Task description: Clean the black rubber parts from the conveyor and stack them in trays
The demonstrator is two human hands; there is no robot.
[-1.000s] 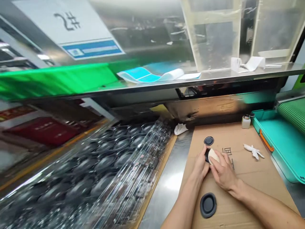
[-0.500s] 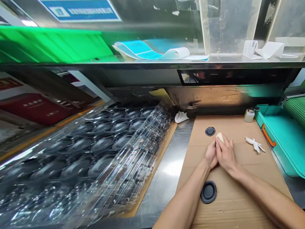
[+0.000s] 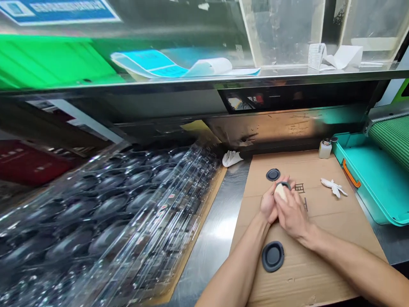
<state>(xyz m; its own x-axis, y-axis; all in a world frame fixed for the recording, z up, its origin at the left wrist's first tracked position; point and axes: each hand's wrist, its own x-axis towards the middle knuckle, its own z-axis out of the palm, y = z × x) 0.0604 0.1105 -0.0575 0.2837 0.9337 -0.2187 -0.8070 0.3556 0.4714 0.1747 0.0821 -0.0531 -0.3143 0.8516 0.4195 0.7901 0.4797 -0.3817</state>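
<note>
Both my hands meet over the cardboard sheet (image 3: 252, 221). My left hand (image 3: 268, 204) is closed around a dark round part (image 3: 285, 184), whose rim shows past the fingers. My right hand (image 3: 293, 213) grips a cream-white pad (image 3: 280, 192), cloth or sponge, pressed against that part. The right fingertips hide much of the contact. On the cardboard, a similar dark dished disc (image 3: 273, 174) lies just beyond my hands. Another dark disc (image 3: 272, 256), with a raised rim, lies nearer me, beside my left forearm.
At left, clear plastic trays (image 3: 166, 213) hold many dark round parts. A small bottle (image 3: 325, 149) stands at the back, near a teal bin (image 3: 383, 183) with an orange handle. A crumpled white cloth (image 3: 334, 187) lies on the right; another white piece (image 3: 231, 158) lies behind.
The view has swung right, so the scene sits further left. My hands have turned, and the dark part's rim and more of the white pad now show. Printed marks on the cardboard have come into sight.
</note>
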